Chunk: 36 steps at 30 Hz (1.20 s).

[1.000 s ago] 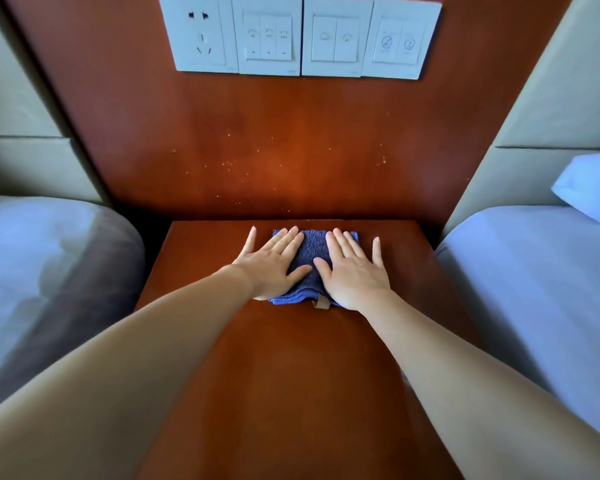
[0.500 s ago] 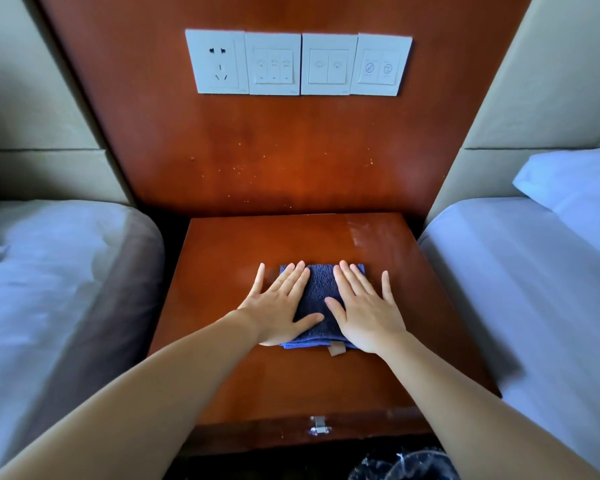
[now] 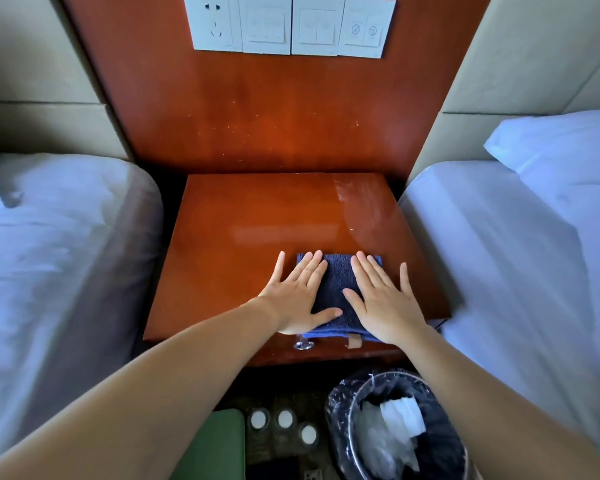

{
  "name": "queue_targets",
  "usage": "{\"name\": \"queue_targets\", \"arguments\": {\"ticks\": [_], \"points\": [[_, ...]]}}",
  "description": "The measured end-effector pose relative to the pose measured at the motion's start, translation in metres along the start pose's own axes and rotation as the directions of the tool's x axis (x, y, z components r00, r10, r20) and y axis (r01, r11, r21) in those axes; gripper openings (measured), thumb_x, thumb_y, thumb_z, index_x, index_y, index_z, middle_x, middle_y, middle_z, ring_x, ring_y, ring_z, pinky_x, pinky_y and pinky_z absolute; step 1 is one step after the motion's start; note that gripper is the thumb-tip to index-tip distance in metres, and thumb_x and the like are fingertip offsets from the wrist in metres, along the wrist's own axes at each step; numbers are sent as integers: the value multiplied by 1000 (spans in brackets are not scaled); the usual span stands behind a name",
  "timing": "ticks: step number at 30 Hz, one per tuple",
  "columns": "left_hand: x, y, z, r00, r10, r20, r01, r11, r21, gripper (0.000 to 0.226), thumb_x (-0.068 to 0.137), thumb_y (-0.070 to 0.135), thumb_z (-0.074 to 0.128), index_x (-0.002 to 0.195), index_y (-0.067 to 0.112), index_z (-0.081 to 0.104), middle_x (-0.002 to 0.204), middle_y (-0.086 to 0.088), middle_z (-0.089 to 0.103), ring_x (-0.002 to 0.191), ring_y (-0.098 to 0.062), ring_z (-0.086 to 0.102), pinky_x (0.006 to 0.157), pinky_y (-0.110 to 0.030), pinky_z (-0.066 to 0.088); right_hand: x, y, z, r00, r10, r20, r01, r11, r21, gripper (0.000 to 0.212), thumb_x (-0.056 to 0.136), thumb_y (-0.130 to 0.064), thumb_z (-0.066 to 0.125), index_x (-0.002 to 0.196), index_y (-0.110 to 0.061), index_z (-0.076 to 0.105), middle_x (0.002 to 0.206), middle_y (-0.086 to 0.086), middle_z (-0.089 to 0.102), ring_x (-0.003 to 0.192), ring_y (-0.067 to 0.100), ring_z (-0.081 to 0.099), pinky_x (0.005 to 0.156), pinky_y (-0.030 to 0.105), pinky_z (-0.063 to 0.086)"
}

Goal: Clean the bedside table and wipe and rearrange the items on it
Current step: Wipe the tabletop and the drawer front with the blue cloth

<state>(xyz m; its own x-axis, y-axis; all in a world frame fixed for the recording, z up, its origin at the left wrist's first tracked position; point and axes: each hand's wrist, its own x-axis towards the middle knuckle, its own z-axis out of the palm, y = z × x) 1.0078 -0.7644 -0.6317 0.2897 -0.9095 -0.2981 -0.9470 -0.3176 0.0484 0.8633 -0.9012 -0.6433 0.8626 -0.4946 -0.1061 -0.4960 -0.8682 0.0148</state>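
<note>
Cloth point(image 3: 336, 282) pressed flat at tabletop point(image 3: 257, 220) front edge by left hand point(image 3: 298, 299) and right hand point(image 3: 381, 303), fingers straight; even pressure advised.

So the left hand point(image 3: 298, 299) and right hand point(image 3: 383, 306) hide most of the dark blue terry cloth point(image 3: 336, 282) at the front edge of the red-brown wooden bedside table point(image 3: 257, 220). White wall switch plates point(image 3: 290, 26) are clipped up top, and I can't read their icons.
</note>
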Motion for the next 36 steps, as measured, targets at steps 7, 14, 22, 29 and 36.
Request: {"name": "queue_targets", "arguments": {"ticks": [7,14,22,29,36], "points": [[-4,41,3,999,33,-5,-33,999,-5,98,89,78,15,153,13,-20,160,-1,-27,147,-16,-25,115,-59,-16,-34,28,8,997,21,-78,-22,1000,-21,95,82,-65,-29,157,-19,7,163,-6,6,150,7,5,118,57,1],[0,48,3,1000,19,-20,-19,1000,-5,88,92,73,9,152,16,-21,159,2,-28,146,-13,-25,115,-59,-17,-37,32,7,997,52,-54,-52,999,-6,90,88,-63,-20,156,-17,16,163,-3,15,149,10,13,117,59,6],[39,33,-9,999,9,-38,-6,998,58,87,90,73,2,152,17,-22,159,4,-27,147,-13,-23,113,-62,-16,4,46,4,996,59,-60,-58,998,9,95,77,-67,-31,156,-20,-6,163,-7,-8,150,8,-8,116,55,-9],[98,-4,-26,998,-7,-69,14,996,89,86,90,73,1,153,18,-20,161,3,-23,148,-14,-20,114,-61,-15,74,58,-3,996,45,-80,-45,999,11,97,76,-66,-32,156,-19,-3,164,-3,-3,151,13,-3,116,56,-7],[159,-39,-43,995,-32,-93,40,995,89,85,90,72,2,154,19,-19,161,4,-23,148,-13,-19,115,-60,-15,146,72,-10,995,36,-96,-37,999,-2,86,82,-62,-17,156,-21,-5,164,-3,-4,151,14,-4,116,54,-8]]}}
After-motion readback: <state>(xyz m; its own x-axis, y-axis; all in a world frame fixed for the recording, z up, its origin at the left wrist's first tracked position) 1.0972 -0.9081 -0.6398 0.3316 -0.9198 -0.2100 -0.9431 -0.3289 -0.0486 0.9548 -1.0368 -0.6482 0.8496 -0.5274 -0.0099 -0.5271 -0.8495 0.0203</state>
